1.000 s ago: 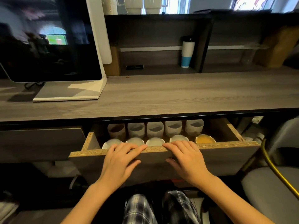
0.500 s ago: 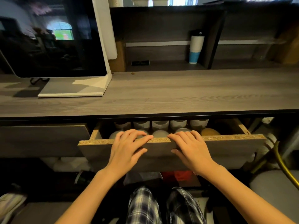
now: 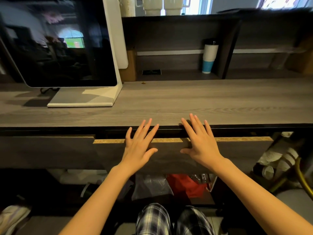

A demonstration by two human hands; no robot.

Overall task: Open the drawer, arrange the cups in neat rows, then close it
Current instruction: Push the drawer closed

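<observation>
The dark wooden drawer [image 3: 240, 150] under the desk is pushed almost fully in; only its raw chipboard top edge shows beneath the desk's front lip. The cups inside are hidden. My left hand [image 3: 139, 145] lies flat on the drawer front with fingers spread, fingertips reaching up over the desk edge. My right hand [image 3: 199, 141] lies flat beside it to the right, fingers spread the same way. Neither hand holds anything.
A grey wood desktop [image 3: 186, 102] carries a monitor on a white stand [image 3: 67, 48] at the left. A white and blue tumbler [image 3: 209, 58] stands in the back shelf. Stacked paper cups [image 3: 279, 160] and a yellow hose [image 3: 303, 177] lie lower right; bags sit under the desk.
The drawer has slid in from half open to nearly shut, hiding the cups. Both hands moved forward with it, from gripping its top edge to lying flat on its front.
</observation>
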